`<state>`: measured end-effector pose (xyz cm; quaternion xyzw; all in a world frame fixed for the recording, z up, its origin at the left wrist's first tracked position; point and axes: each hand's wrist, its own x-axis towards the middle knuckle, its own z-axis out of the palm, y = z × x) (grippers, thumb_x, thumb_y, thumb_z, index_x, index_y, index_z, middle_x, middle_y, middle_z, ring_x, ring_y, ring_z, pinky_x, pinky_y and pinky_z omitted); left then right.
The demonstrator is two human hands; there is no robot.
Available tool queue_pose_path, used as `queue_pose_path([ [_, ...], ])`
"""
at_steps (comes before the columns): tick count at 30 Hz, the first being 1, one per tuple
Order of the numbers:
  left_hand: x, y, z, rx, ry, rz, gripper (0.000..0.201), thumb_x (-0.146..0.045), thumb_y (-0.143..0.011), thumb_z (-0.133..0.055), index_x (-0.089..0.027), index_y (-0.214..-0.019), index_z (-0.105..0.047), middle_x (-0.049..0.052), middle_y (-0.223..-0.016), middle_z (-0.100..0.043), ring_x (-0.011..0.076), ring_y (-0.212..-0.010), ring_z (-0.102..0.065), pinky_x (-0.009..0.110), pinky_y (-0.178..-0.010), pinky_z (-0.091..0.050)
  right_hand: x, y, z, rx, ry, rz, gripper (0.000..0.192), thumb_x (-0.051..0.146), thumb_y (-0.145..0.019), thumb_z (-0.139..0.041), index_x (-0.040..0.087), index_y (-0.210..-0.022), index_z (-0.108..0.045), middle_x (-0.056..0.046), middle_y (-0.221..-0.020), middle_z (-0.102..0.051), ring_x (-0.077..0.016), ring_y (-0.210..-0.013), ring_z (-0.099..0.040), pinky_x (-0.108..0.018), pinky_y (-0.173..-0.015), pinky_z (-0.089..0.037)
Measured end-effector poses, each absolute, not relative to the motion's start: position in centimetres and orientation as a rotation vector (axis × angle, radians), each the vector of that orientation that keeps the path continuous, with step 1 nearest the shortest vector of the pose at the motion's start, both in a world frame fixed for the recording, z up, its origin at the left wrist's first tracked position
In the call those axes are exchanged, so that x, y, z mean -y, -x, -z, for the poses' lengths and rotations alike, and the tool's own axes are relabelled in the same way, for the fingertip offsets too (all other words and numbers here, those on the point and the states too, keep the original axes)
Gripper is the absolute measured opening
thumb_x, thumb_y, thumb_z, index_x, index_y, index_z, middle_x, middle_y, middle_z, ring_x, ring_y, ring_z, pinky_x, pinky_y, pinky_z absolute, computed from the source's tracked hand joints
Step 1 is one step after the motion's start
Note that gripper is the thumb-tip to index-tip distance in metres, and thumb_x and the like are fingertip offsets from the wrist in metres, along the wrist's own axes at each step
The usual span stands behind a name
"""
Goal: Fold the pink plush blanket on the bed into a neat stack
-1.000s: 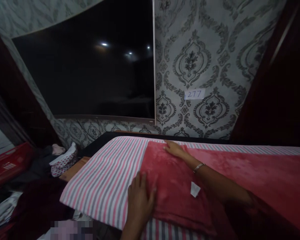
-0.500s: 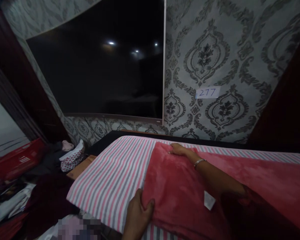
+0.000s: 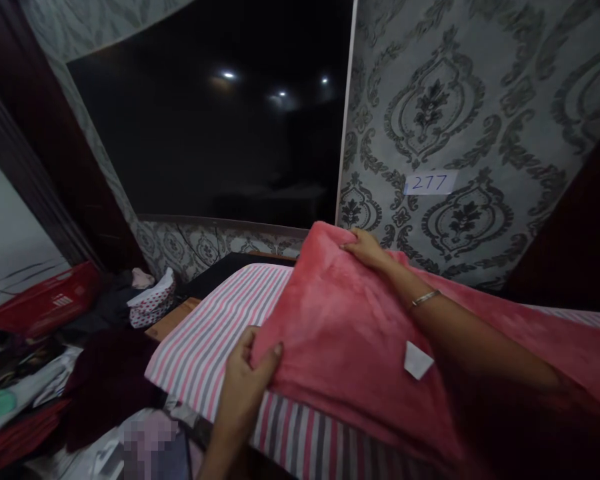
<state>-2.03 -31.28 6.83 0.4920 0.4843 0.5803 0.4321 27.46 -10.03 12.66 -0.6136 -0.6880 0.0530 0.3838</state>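
A coral-red plush blanket [image 3: 340,333], folded in layers, has its left end raised off a pink, grey and white striped cloth [image 3: 220,327]. My left hand [image 3: 247,377] grips its near left corner, thumb on top and fingers tucked beneath. At the far edge, my right hand [image 3: 367,248] pinches the raised fabric; a silver bangle [image 3: 425,298] circles that wrist. A white label [image 3: 418,361] lies on the blanket's upper face. The blanket stretches away to the right, partly behind my right arm.
A large television [image 3: 220,127] hangs on the patterned wall [image 3: 430,87], beside a paper marked 277 [image 3: 430,183]. To the left sit a red bag [image 3: 45,300], a dotted cloth item [image 3: 153,303] and heaped dark clothes [image 3: 110,380]. A black surface [image 3: 217,273] shows behind the striped cloth.
Both hands have lifted the blanket's left end up from the striped cloth. My left hand has moved up and to the left, and the far edge now stands higher against the wall.
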Motion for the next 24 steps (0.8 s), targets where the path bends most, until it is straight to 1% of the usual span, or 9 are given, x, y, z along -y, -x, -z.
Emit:
queue_pose_path([
  [2, 29.9, 4.5, -6.8, -1.253, -1.234, -1.482, 0.047, -0.053, -0.066, -0.076, -0.019, -0.093, -0.061, 0.002, -0.084, -0.070, 0.0204, -0.078, -0.067, 0.027, -0.067, -0.053, 9.0, -24.6, -12.9, 1.809, 1.624, -0.089, 0.027, 0.032, -0.085, -0.059, 0.017, -0.107, -0.064, -0.006, -0.107, -0.070, -0.0223, -0.097, -0.062, -0.030, -0.085, -0.047],
  [5, 27.7, 8.5, -3.4, -1.454, -1.322, -1.489, 0.047, -0.055, -0.063, -0.074, -0.019, -0.089, -0.058, 0.002, -0.082, -0.068, 0.0206, -0.075, -0.066, 0.030, -0.068, -0.054, 8.8, -20.1, -9.9, 1.929, 1.768, -0.143, 0.034, 0.030, -0.092, -0.053, 0.017, -0.123, -0.060, -0.012, -0.122, -0.067, -0.0249, -0.111, -0.061, -0.032, -0.091, -0.046],
  [8, 26.6, 11.6, 1.3, -1.753, -1.454, -1.325, 0.054, -0.059, -0.062, -0.066, -0.018, -0.098, -0.061, 0.007, -0.084, -0.070, 0.0267, -0.076, -0.068, 0.041, -0.070, -0.057, 9.8, -17.1, -5.1, 2.055, 1.825, -0.288, 0.037, 0.022, -0.085, -0.061, 0.019, -0.122, -0.065, -0.012, -0.121, -0.069, -0.0285, -0.113, -0.063, -0.036, -0.092, -0.049],
  [10, 26.5, 12.5, 2.9, -1.906, -1.599, -1.263, 0.056, -0.058, -0.070, -0.057, -0.017, -0.107, -0.064, 0.012, -0.098, -0.073, 0.0311, -0.090, -0.070, 0.047, -0.082, -0.057, 10.3, -16.2, -2.9, 2.108, 1.840, -0.334, 0.043, 0.021, -0.086, -0.059, 0.020, -0.129, -0.063, -0.013, -0.128, -0.066, -0.0308, -0.121, -0.060, -0.043, -0.099, -0.047],
  [12, 26.8, 11.9, 2.5, -1.986, -1.822, -1.229, 0.054, -0.052, -0.079, -0.050, -0.016, -0.116, -0.065, 0.016, -0.117, -0.071, 0.0323, -0.110, -0.067, 0.050, -0.097, -0.052, 10.3, -15.5, -2.2, 2.128, 1.833, -0.315, 0.048, 0.024, -0.094, -0.049, 0.019, -0.141, -0.054, -0.015, -0.142, -0.056, -0.0322, -0.135, -0.048, -0.050, -0.109, -0.039],
  [15, 27.0, 8.8, 0.1, -1.999, -2.157, -1.062, 0.054, -0.042, -0.087, -0.048, -0.015, -0.132, -0.061, 0.017, -0.140, -0.060, 0.0324, -0.132, -0.053, 0.054, -0.113, -0.039, 9.5, -13.8, -3.2, 2.201, 1.718, -0.244, 0.053, 0.031, -0.101, -0.036, 0.023, -0.153, -0.039, -0.009, -0.161, -0.031, -0.0281, -0.150, -0.022, -0.052, -0.119, -0.022],
  [17, 26.9, 6.3, -0.9, -2.003, -2.283, -0.863, 0.059, -0.043, -0.088, -0.051, -0.018, -0.142, -0.054, 0.016, -0.154, -0.045, 0.0343, -0.145, -0.037, 0.060, -0.118, -0.027, 8.8, -12.3, -3.7, 2.311, 1.544, -0.181, 0.055, 0.037, -0.103, -0.035, 0.028, -0.157, -0.031, -0.004, -0.166, -0.018, -0.0253, -0.153, -0.011, -0.051, -0.122, -0.014],
  [20, 26.9, 3.6, 0.2, -1.992, -2.315, -0.504, 0.073, -0.052, -0.083, -0.061, -0.026, -0.150, -0.045, 0.012, -0.163, -0.026, 0.0414, -0.151, -0.016, 0.068, -0.118, -0.016, 8.1, -11.0, -2.5, 2.491, 1.418, -0.181, 0.058, 0.046, -0.102, -0.035, 0.028, -0.157, -0.031, -0.004, -0.166, -0.017, -0.0267, -0.154, -0.007, -0.056, -0.121, -0.008],
  [24, 27.2, 3.2, 4.1, -1.963, -2.325, -0.358, 0.079, -0.056, -0.081, -0.063, -0.035, -0.153, -0.037, 0.005, -0.166, -0.018, 0.0435, -0.152, -0.006, 0.071, -0.117, -0.010, 7.1, -11.5, 1.2, 2.523, 1.554, -0.347, 0.064, 0.057, -0.101, -0.030, 0.027, -0.158, -0.030, -0.003, -0.166, -0.016, -0.0283, -0.153, -0.012, -0.052, -0.122, -0.009],
])
